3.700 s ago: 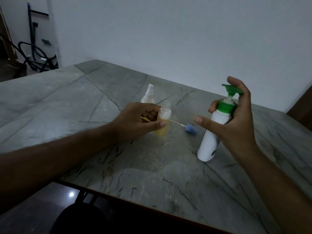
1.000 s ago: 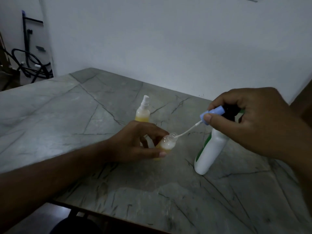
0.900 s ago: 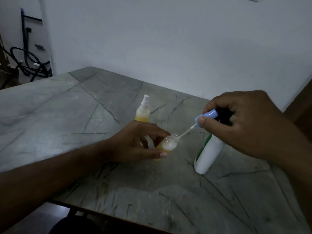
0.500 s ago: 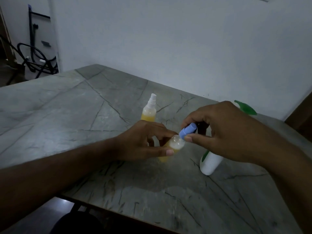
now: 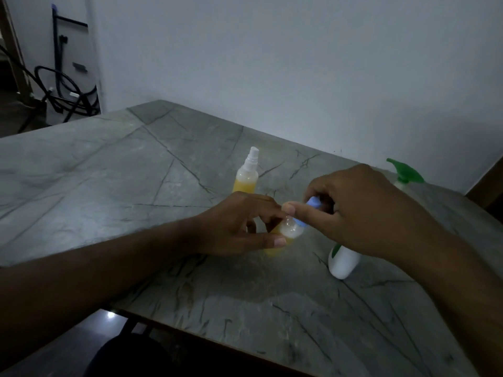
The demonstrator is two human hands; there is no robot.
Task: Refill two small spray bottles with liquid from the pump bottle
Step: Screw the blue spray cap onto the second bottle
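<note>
Table edge (image 5: 190, 326): the nearest part of the grey stone table, with dark floor below it.
Left hand (image 5: 239, 227): thumb and fingers curled round the near spray bottle (image 5: 283, 238), which stands low on the table at centre, its base yellow with liquid.
Right hand (image 5: 351, 210): thumb and forefinger pinch the blue spray cap (image 5: 310, 210), now seated on the neck of the near spray bottle.
Change: a second ago the cap was held up and to the right, with its white dip tube just entering the open neck; the tube has since gone down inside and the cap has come to the mouth. Several seconds ago the right hand was gripping the pump bottle; it has since let go of it.
Meaning: filling of this bottle appears finished, and the step in hand is judged to be closing it; whether the cap is fully tightened cannot be told.
Pump bottle (image 5: 343, 262): white, standing just right of the hands and partly hidden behind the right wrist, green pump head (image 5: 405, 172) showing above.
Far spray bottle (image 5: 246, 178): upright beyond the left hand, capped in white, yellow liquid in its lower part; judged already refilled.
Wall (image 5: 272, 63): plain and pale, behind the table.
</note>
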